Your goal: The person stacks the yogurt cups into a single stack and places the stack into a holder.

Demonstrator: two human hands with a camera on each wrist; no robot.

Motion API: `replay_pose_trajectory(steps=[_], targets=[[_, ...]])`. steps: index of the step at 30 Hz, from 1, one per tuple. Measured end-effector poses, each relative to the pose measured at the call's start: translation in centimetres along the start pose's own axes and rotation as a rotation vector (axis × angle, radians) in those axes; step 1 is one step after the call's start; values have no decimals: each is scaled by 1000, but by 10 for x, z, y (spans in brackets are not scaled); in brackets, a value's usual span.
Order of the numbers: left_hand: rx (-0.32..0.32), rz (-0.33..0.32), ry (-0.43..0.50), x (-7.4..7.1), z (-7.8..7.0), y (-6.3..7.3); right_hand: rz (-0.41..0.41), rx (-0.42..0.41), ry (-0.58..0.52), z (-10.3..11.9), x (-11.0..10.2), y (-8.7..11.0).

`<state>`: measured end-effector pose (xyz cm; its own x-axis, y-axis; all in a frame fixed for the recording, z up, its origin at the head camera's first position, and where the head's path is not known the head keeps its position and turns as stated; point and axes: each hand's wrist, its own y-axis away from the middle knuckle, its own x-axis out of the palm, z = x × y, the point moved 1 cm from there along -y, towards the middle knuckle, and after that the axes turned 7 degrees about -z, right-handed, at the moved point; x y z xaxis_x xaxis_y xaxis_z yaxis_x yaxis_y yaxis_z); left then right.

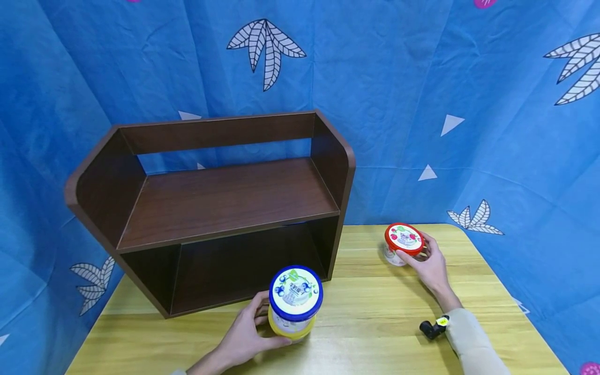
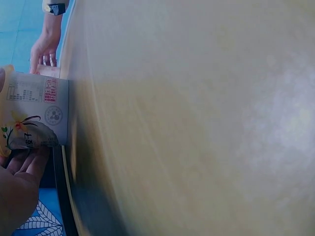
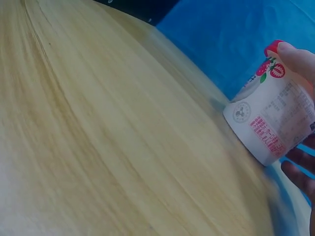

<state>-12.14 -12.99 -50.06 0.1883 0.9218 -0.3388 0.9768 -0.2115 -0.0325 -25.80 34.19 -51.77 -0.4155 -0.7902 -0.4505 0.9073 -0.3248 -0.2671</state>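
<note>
In the head view, a tub with a blue lid [image 1: 296, 292] stands stacked on a tub with a yellow lid [image 1: 285, 330], in front of the shelf. My left hand [image 1: 246, 333] grips the stack from the left at the yellow lid, thumb on the near side and fingers behind. The left wrist view shows the white side of the yellow-lidded tub [image 2: 37, 108], its base close to the table. Farther off at the right, my right hand [image 1: 431, 264] holds a red-lidded tub [image 1: 404, 239] by its rim, thumb in front and fingers on the far right side.
A dark brown two-level shelf [image 1: 234, 195] stands at the back left of the wooden table [image 1: 375, 317]. Behind it hangs a blue curtain [image 1: 389, 104] with leaf prints. A small black camera [image 1: 433, 328] sits on the right wrist.
</note>
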Motion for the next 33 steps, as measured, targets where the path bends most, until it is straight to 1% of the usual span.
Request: replay_pose_trajectory(steps=[8, 12, 20, 27, 33], targets=[[0, -10, -4, 1, -1, 0, 47, -7, -24, 12, -8, 5], [-3, -8, 1, 1, -1, -1, 59, -25, -25, 20, -12, 8], [-14, -2, 6, 0, -1, -1, 76, -79, -10, 32, -17, 17], [-26, -6, 6, 1, -2, 0, 62, -152, -40, 44, -21, 26], [-29, -13, -1, 2, 0, -1, 58, -202, -75, 54, -26, 34]])
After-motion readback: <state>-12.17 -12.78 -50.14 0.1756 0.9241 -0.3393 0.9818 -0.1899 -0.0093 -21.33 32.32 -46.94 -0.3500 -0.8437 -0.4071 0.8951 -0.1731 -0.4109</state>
